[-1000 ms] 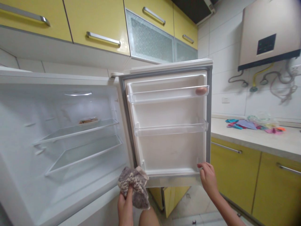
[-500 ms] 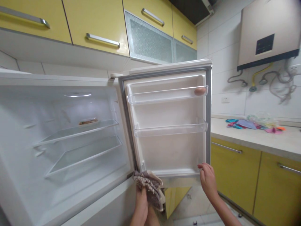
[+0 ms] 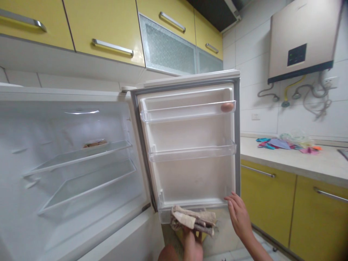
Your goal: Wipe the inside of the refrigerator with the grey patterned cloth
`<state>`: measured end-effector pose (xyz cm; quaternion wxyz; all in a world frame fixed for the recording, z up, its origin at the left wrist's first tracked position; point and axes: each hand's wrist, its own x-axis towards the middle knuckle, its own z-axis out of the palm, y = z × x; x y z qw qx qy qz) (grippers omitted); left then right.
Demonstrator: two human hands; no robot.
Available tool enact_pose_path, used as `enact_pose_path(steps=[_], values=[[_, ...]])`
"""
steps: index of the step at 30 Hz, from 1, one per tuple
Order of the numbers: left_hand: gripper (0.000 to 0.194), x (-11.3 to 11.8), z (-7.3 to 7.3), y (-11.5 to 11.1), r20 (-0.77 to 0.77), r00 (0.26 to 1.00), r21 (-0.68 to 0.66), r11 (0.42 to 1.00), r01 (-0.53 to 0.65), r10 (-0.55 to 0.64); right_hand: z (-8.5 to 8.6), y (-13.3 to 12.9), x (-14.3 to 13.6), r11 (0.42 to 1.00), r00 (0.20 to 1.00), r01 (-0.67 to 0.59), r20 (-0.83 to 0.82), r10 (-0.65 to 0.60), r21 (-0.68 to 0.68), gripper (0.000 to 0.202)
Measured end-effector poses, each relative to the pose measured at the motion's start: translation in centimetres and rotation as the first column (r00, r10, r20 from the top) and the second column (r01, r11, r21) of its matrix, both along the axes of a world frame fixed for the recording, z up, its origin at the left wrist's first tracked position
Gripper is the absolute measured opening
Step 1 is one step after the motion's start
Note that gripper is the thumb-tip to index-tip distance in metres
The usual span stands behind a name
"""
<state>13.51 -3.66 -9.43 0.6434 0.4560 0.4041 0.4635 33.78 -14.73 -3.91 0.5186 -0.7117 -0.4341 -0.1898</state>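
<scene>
The bare left hand (image 3: 192,241) is raised at the near middle, bent in a grip and partly hidden. To its right, the bare right hand (image 3: 239,214) slants toward the far left, fingers (image 3: 234,203) loosely curved, bare forearm (image 3: 257,248) running near-right.

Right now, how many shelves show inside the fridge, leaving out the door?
2. The upper shelf bears a small pack; the lower shelf is beneath it. The frame crops the left side, so something there may be hidden.
</scene>
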Motion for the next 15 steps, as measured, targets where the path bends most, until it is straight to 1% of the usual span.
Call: enact_pose_path(steps=[1, 2, 4, 5, 6, 9, 13, 15], values=[[0.023, 1.3, 0.0, -0.9, 0.061, 0.998, -0.070, 0.998, -0.011, 0.015, 0.0, -0.1, -0.1, 1.000, 1.000, -0.005, 0.002, 0.005, -0.007, 0.033], [0.023, 2.5, 0.0, -1.6, 0.211, 0.976, -0.245, 0.970, 0.002, 0.051, 0.1, -0.2, -0.1, 1.000, 1.000, -0.008, 0.006, 0.008, -0.013, 0.032], [0.020, 4.4, 0.2, -2.7, 0.367, 0.928, -0.438, 0.892, 0.109, 0.067, 0.2, -0.4, -0.3, 1.000, 1.000, -0.005, 0.018, 0.006, -0.022, 0.031], [0.019, 5.0, 0.3, -3.0, 0.423, 0.903, -0.496, 0.853, 0.160, 0.077, 0.2, -0.5, -0.3, 1.000, 1.000, -0.003, 0.026, 0.003, -0.025, 0.031], [0.019, 5.3, 0.5, -3.2, 0.458, 0.886, -0.516, 0.833, 0.200, 0.071, 0.2, -0.6, -0.3, 1.000, 0.999, -0.001, 0.034, 0.002, -0.031, 0.031], [0.013, 4.9, 1.2, -3.0, 0.539, 0.839, -0.518, 0.814, 0.262, 0.073, 0.2, -0.8, -0.3, 0.998, 0.998, -0.001, 0.063, 0.005, -0.061, 0.028], [0.004, 2.6, 2.3, -1.8, 0.587, 0.789, -0.565, 0.790, 0.238, 0.182, -0.1, -1.1, 0.0, 0.996, 0.995, 0.004, 0.101, 0.006, -0.093, 0.025], [0.004, 1.3, 2.8, -0.9, 0.587, 0.782, -0.544, 0.818, 0.189, 0.210, -0.4, -1.2, 0.1, 0.995, 0.993, 0.007, 0.117, 0.005, -0.098, 0.024]])
